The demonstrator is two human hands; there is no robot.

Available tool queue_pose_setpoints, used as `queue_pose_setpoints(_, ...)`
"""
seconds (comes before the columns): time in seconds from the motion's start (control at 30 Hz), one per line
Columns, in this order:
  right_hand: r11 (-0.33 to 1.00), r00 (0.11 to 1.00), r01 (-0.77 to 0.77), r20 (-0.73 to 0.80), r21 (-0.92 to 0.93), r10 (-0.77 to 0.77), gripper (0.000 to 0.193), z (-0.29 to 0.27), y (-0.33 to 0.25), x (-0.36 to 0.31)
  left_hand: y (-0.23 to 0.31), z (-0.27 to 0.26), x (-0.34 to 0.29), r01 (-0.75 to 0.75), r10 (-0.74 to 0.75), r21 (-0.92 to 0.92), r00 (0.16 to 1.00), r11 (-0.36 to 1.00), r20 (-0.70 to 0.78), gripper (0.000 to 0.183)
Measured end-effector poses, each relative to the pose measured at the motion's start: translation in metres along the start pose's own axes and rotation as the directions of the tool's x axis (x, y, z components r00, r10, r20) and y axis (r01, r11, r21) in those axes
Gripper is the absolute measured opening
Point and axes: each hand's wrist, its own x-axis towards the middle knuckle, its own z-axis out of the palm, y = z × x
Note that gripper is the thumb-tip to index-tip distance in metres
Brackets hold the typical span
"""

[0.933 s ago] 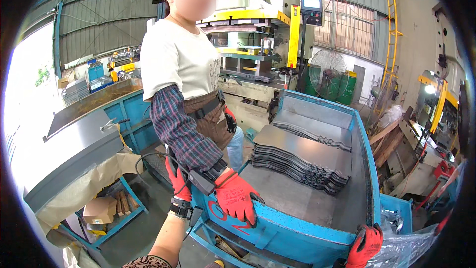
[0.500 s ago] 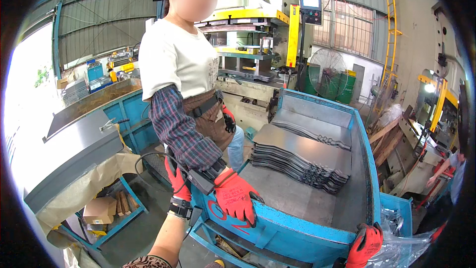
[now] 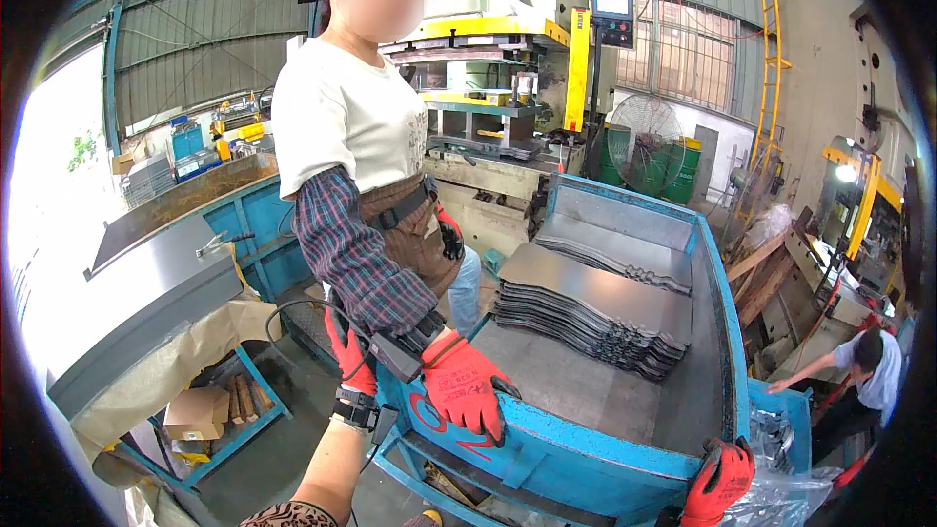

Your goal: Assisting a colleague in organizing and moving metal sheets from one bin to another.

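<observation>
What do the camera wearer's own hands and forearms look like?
The left hand wears a red and black glove, black wristbands and, farther up, a patterned sleeve. The right hand wears a red and black glove with dark markings.

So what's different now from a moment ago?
At far right, a person in a light shirt has moved inward from the picture's edge, bending, one arm stretched toward the small blue bin. The clear plastic nearby has shifted. Unchanged: right hand at the blue cart's corner, left hand beside the co-worker's plaid sleeve, stacked metal sheets.
</observation>
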Motion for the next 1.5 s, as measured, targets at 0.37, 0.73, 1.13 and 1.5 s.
queue_pose_setpoints(0.37,1.000,1.000,0.013,-0.027,-0.016,-0.014,0.019,0.001,0.002,-0.003,0.013,0.002,-0.001,0.059,-0.055,-0.137,0.998,0.989,0.035,0.064)
queue_pose_setpoints(0.73,1.000,1.000,-0.004,-0.010,-0.010,0.004,0.019,0.000,-0.001,0.000,0.029,0.004,-0.004,0.132,-0.126,-0.231,0.991,0.964,0.042,0.064)
queue_pose_setpoints(1.13,0.996,0.996,-0.057,-0.062,0.070,0.061,0.034,0.013,0.022,-0.023,-0.028,0.002,0.001,-0.046,0.048,-0.070,0.999,0.996,0.021,0.064)
queue_pose_setpoints(1.5,0.991,0.992,-0.124,-0.001,0.052,0.124,0.025,0.006,0.005,-0.016,-0.010,0.002,-0.001,0.023,-0.012,-0.166,0.998,0.986,0.069,0.059)
